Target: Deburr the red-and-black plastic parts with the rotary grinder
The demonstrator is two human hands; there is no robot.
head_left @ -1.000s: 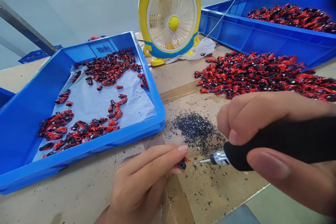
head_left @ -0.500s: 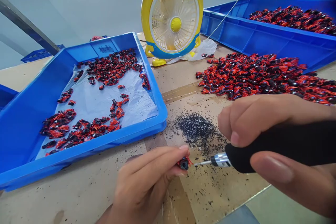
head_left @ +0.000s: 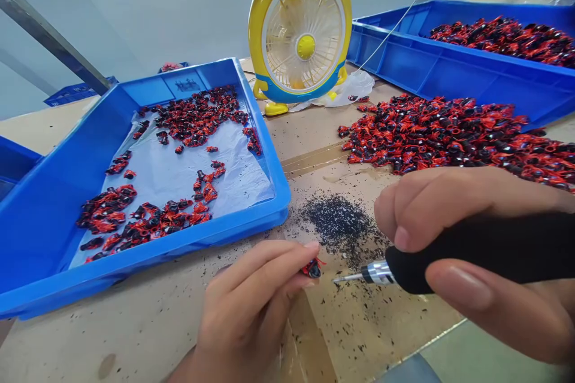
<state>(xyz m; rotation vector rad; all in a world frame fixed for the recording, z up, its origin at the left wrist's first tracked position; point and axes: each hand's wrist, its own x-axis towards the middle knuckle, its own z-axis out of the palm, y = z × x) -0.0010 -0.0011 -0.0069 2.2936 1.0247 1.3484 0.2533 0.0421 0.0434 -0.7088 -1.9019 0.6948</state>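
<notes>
Between the thumb and fingers of my left hand (head_left: 256,299) is a small red and black part (head_left: 313,267), its dark end facing right. My right hand (head_left: 471,251) is closed around a black handheld tool (head_left: 498,248) with a silver collar and a thin metal tip. The tip (head_left: 345,278) points left at the small part, with a narrow gap between them. Black shavings (head_left: 339,218) lie heaped on the table just beyond both hands. Behind my right hand spreads a large pile of red and black parts (head_left: 440,131).
A blue tray (head_left: 281,197) on the left holds similar parts on a white sheet. Another blue bin (head_left: 390,54) with more parts stands at the back right. A yellow fan (head_left: 256,24) is at the back centre, with a plastic bag (head_left: 359,84) beside it.
My left hand has turned the small part slightly and drawn it a little away from the tool tip. The whole view has shifted slightly.
</notes>
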